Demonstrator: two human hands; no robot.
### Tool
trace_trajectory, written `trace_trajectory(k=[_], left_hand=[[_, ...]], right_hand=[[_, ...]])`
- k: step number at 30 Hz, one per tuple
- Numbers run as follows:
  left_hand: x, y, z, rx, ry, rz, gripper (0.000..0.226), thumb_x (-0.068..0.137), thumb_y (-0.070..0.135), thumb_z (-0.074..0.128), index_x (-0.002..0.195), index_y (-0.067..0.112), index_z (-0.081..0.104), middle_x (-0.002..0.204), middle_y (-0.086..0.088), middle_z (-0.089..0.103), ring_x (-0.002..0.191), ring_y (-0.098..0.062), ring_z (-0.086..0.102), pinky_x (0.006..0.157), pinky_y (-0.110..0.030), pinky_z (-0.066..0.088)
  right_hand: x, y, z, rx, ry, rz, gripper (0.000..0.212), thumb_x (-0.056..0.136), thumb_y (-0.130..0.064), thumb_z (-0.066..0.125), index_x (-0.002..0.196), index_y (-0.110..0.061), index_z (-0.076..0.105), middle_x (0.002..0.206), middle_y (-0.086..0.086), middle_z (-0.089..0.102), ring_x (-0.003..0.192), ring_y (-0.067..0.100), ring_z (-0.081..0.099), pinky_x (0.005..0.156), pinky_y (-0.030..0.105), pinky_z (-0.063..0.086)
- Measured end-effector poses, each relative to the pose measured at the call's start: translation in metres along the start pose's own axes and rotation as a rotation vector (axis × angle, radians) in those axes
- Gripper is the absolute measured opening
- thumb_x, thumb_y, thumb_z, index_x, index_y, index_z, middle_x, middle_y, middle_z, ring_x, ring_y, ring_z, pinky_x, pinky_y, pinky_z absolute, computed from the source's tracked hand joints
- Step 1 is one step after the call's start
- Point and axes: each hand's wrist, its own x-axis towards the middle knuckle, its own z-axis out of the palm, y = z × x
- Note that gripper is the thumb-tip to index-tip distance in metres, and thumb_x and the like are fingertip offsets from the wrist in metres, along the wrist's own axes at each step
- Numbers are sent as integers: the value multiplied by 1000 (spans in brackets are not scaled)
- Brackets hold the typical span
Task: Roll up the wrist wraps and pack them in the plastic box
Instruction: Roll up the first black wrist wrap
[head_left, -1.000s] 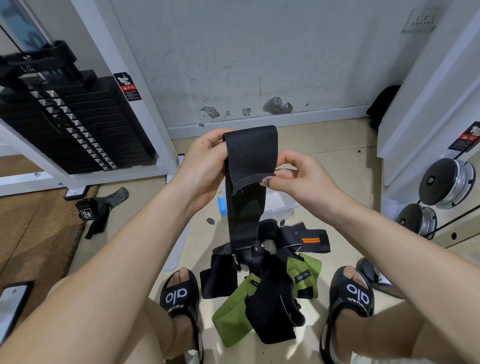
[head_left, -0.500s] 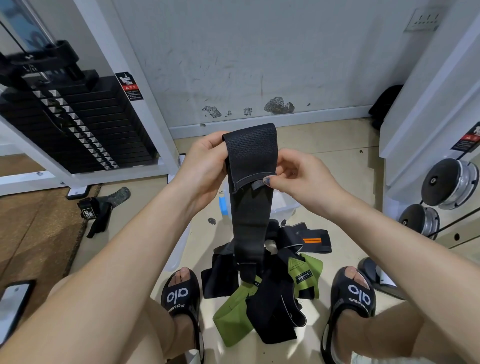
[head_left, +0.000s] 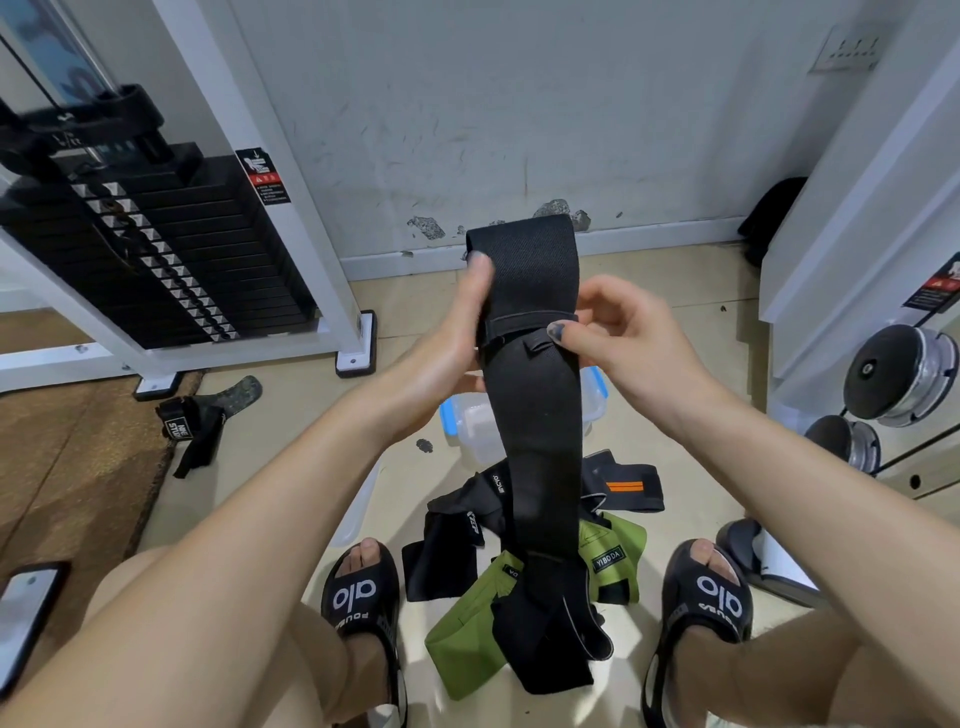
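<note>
Head view: the black wrist wrap (head_left: 530, 415) hangs nearly upright in front of the person, its long axis running from the folded top, held above the plastic box (head_left: 475, 426), down to a tail that ends in the pile of wraps (head_left: 530, 587) on the floor between the two sandals. The top end is doubled over, and the folded edge with its small loop sits at the level of both hands.

The left hand (head_left: 457, 332) lies along the wrap's left edge with its fingers behind the fabric and the thumb up against the front near the fold, so its grip is clamped on the wrap. The right hand (head_left: 618, 332) is at the right edge, thumb and curled fingers pinching the folded hem by the loop.

Both hands are at the top, the free length straight below them. Rolling probably has to start at this fold and travel downward along the strap, drawing the tail up out of the pile.

The plastic box stands on the floor directly behind the hanging strap, partly hidden by it, nearer than the pile to the hands, its blue clips showing at either side.
</note>
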Motion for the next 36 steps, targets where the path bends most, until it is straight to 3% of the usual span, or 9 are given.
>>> trace_trajectory(k=[2, 4, 9, 14, 18, 22, 27, 31, 36], left_hand=[[0, -6, 0, 76, -6, 93, 29, 108, 42, 49, 135, 34, 54, 123, 19, 71, 113, 4, 66, 99, -27, 55], [2, -11, -1, 66, 52, 152, 38, 104, 21, 60, 141, 23, 48, 129, 11, 68, 119, 1, 64, 104, -28, 52], [4, -6, 2, -128, 57, 159, 38, 106, 35, 54, 141, 18, 54, 136, -1, 68, 129, -18, 63, 115, -46, 44], [6, -5, 5, -178, 162, 147, 27, 112, 32, 41, 132, 23, 58, 129, -1, 72, 123, -17, 67, 112, -45, 47], [6, -2, 7, -237, 236, 123, 21, 110, 24, 44, 122, 20, 60, 120, -4, 75, 111, -18, 72, 93, -34, 55], [7, -1, 8, -267, 267, 88, 22, 109, 22, 44, 122, 19, 62, 125, -10, 72, 110, -20, 71, 99, -38, 53], [8, -1, 5, -314, 273, 56, 22, 108, 20, 42, 116, 15, 62, 121, -14, 71, 107, -21, 68, 104, -43, 49], [8, -3, 5, -372, 229, 19, 33, 108, 18, 39, 132, 2, 55, 135, -21, 65, 127, -32, 63, 114, -50, 45], [5, -1, 8, -384, 184, 30, 31, 108, 15, 37, 131, 7, 56, 134, -19, 66, 119, -26, 67, 106, -41, 52]], right_hand=[[-1, 0, 1, 16, -8, -2, 14, 93, 8, 65, 105, 2, 66, 85, 13, 63, 75, 22, 55, 64, 25, 52], [-2, -2, 2, 39, -9, -1, 16, 94, 7, 65, 107, -1, 67, 85, 13, 64, 73, 17, 60, 64, 23, 54], [-4, -8, 3, 47, -23, -31, 20, 94, 5, 66, 100, -14, 68, 77, 0, 63, 65, 12, 57, 63, 22, 53], [-5, -7, 7, 47, -7, -26, 16, 93, -4, 71, 103, -16, 65, 80, 8, 62, 70, 17, 59, 70, 30, 54], [-7, -7, 5, -92, 56, -79, 31, 91, -11, 76, 108, -20, 52, 81, -7, 61, 65, 16, 63, 77, 35, 54], [-10, -7, 5, -79, 4, -66, 30, 88, -12, 78, 94, -18, 50, 65, 3, 62, 63, 18, 62, 79, 35, 50], [-7, -6, 1, -39, -72, -29, 27, 77, -20, 78, 91, -17, 55, 71, 10, 65, 71, 20, 62, 85, 38, 50], [-6, -3, 2, -25, -19, -45, 23, 87, -7, 76, 89, -15, 54, 74, 30, 61, 67, 26, 61, 71, 37, 55], [-6, 1, 8, -58, 76, -71, 12, 94, -6, 68, 90, -13, 59, 82, 13, 57, 59, 25, 56, 55, 32, 51]])
